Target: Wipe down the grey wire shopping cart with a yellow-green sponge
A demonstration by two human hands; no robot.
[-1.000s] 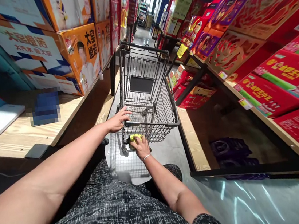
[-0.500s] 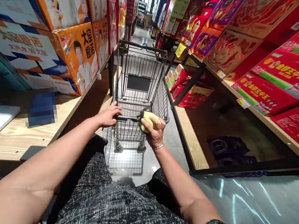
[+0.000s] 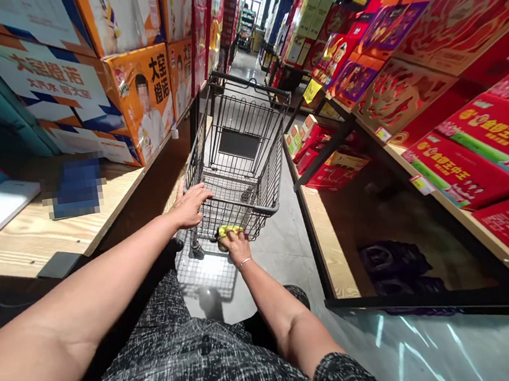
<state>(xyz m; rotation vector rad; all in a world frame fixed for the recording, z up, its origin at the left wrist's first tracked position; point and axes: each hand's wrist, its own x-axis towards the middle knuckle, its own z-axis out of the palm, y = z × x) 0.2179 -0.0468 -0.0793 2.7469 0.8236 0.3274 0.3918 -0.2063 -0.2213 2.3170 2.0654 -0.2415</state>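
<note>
A dark wire shopping cart (image 3: 257,207) stands in the aisle in front of me, its inside showing no goods. My left hand (image 3: 192,205) is closed over the near left corner of its top rim. Lower down, my right hand (image 3: 235,243) is shut on a yellow cloth (image 3: 230,228), bunched under the fingers. That cloth lies against the near wire side of the cart, below the rim. Part of it is hidden by the fingers.
Orange-and-white drink cartons (image 3: 144,105) are stacked on a wooden shelf (image 3: 98,217) at left, with a blurred blue item (image 3: 76,186) near its edge. Red gift boxes (image 3: 476,130) fill the right shelf. Purple packs (image 3: 395,259) lie on the lower right shelf.
My right hand has moved down and left with the yellow cloth, from rim height to the cart's near wire side. My left hand stays at the corner. The view has shifted slightly.
</note>
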